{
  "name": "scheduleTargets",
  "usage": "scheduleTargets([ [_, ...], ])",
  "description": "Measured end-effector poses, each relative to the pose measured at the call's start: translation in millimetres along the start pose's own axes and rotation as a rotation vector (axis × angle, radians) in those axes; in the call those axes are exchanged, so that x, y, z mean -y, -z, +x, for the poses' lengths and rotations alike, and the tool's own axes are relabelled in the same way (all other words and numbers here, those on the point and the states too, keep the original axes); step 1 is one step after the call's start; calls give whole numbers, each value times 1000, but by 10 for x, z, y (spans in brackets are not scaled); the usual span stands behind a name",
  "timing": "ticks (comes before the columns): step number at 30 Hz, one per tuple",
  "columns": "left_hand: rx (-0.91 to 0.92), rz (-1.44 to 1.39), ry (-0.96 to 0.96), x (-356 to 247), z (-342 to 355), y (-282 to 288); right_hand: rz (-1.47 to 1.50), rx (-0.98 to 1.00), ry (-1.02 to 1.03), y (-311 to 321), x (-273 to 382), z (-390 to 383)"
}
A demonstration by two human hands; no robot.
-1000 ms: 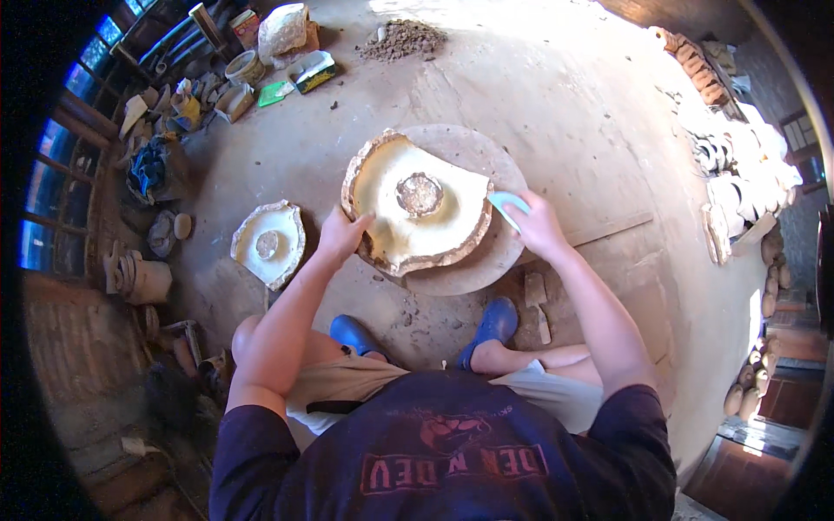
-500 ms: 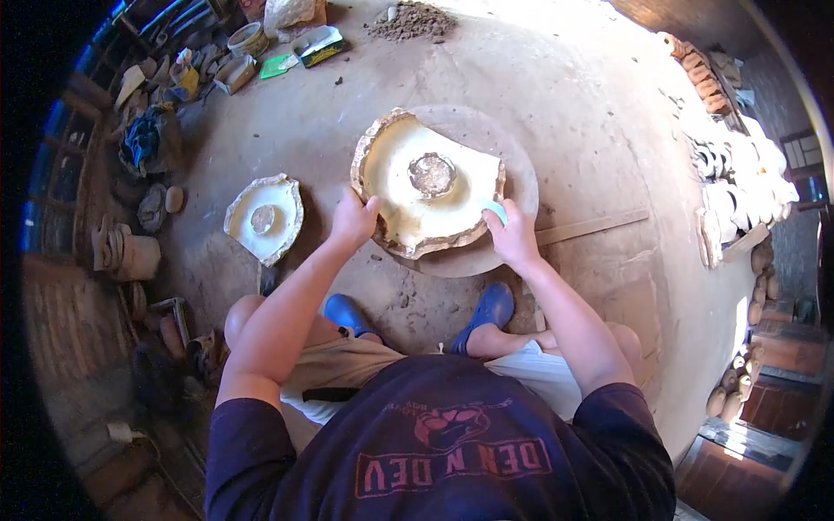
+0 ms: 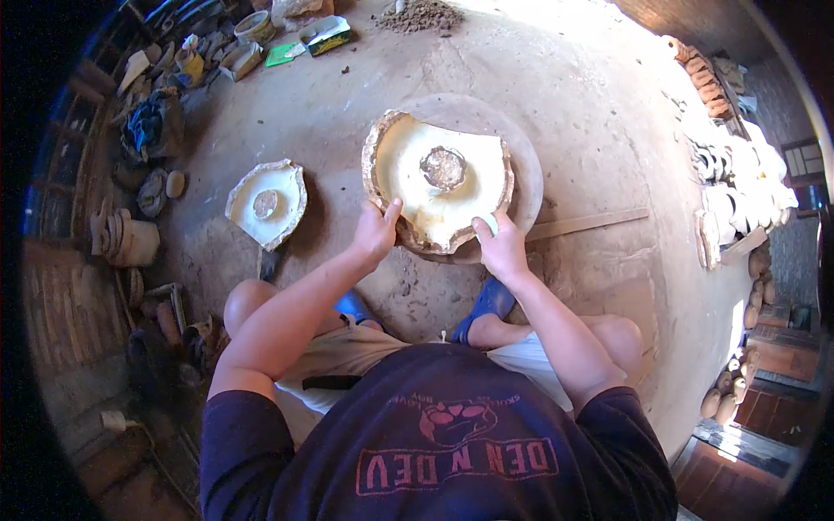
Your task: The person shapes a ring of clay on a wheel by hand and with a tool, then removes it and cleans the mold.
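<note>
A large cream plaster mould (image 3: 476, 198) with a rough, chipped brown rim and a round knob in its middle is held over a round grey disc (image 3: 528, 165). My left hand (image 3: 377, 234) grips its near left edge, thumb on top and fingers out of sight underneath. On the near right edge, my right hand (image 3: 504, 247) is closed, and a small pale green piece (image 3: 491, 223), perhaps a sponge, shows by its thumb. To the left on the floor lies a smaller mould (image 3: 248, 201) of similar shape.
A flat wooden strip (image 3: 591, 223) lies right of the disc. Blue clogs (image 3: 493, 304) are on my feet near it. Stacked white pieces (image 3: 738, 195) stand far right, a soil heap (image 3: 421, 17) at the back, and boxes (image 3: 326, 35) and clutter along the left.
The large mould has shifted slightly right and turned, its notched edge coming nearer me. Both hands moved with it; my right hand now sits lower and closer to my left.
</note>
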State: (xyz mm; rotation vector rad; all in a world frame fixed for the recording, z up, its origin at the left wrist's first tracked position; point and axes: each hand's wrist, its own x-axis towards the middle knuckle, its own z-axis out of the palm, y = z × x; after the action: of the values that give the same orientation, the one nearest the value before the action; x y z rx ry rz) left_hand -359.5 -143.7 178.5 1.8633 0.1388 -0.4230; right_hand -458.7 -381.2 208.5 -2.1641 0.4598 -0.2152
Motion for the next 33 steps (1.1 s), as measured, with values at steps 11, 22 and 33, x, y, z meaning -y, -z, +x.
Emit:
scheduleTargets([
  [11, 272, -344, 211, 103, -166, -112, -79, 68, 71, 426, 357, -444],
  [22, 94, -270, 276, -10, 316, 191, -39, 169, -138, 422, 257, -573],
  [33, 273, -375, 104, 175, 413, 148, -257, -29, 270, 222, -136, -480],
])
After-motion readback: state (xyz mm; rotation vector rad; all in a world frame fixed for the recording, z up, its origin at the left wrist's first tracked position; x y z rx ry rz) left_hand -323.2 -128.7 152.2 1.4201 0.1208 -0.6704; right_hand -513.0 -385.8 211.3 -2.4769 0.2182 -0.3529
